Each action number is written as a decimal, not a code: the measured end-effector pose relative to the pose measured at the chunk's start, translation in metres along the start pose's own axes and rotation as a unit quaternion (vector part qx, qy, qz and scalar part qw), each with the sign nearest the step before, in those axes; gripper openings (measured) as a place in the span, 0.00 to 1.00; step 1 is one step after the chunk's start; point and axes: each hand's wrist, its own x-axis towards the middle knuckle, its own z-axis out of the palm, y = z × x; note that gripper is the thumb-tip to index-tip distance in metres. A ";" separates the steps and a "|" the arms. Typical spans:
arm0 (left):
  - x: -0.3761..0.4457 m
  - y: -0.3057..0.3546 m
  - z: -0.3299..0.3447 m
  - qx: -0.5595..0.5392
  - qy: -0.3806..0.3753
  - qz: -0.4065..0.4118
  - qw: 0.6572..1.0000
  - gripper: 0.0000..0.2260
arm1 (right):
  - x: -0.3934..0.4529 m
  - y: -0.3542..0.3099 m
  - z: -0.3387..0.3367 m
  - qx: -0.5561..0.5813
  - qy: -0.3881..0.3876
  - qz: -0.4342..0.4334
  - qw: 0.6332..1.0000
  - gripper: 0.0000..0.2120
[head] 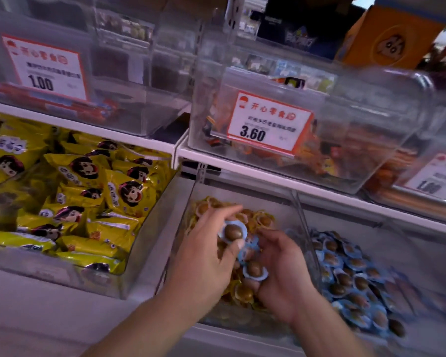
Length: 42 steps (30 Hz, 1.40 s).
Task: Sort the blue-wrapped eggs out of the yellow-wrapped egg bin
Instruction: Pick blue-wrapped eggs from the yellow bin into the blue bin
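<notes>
The left hand pinches one blue-wrapped egg above the yellow-wrapped egg bin. The right hand cups several more blue-wrapped ones over the same bin. It looks best to gather them in the right hand, then lift them clear of the divider wall into the blue egg bin just beside. A loose grip could spill them. Yellow snack packets fill the left bin, and the shelf above crowds the reach.
</notes>
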 end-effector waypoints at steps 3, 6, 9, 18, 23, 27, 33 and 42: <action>-0.003 0.008 0.032 0.019 -0.010 0.009 1.000 0.20 | -0.018 -0.001 -0.002 -0.048 0.000 -0.021 0.999 0.22; -0.005 0.015 0.053 0.015 -0.066 0.049 0.997 0.23 | -0.028 -0.012 -0.018 -0.085 0.085 -0.105 0.987 0.12; -0.010 0.014 0.064 -0.018 -0.157 0.022 0.987 0.29 | -0.039 -0.032 -0.048 -0.052 0.121 -0.177 0.975 0.10; 0.023 -0.052 0.047 0.125 -0.189 -0.046 0.973 0.12 | -0.089 -0.101 -0.201 -0.569 0.223 -0.089 0.787 0.11; 0.020 -0.090 0.041 0.279 -0.320 -0.111 0.899 0.12 | -0.096 -0.098 -0.230 -0.520 0.233 -0.111 0.814 0.06; 0.021 -0.083 0.031 0.327 -0.354 -0.104 0.870 0.23 | -0.073 -0.095 -0.197 -0.441 0.311 -0.279 0.795 0.12; 0.016 -0.064 0.031 0.215 -0.298 -0.184 0.912 0.17 | -0.033 -0.051 -0.094 -0.504 0.191 -0.391 0.746 0.09; 0.017 -0.031 -0.023 0.219 0.037 0.104 0.969 0.08 | 0.020 -0.009 -0.020 -0.704 0.005 -0.252 0.664 0.12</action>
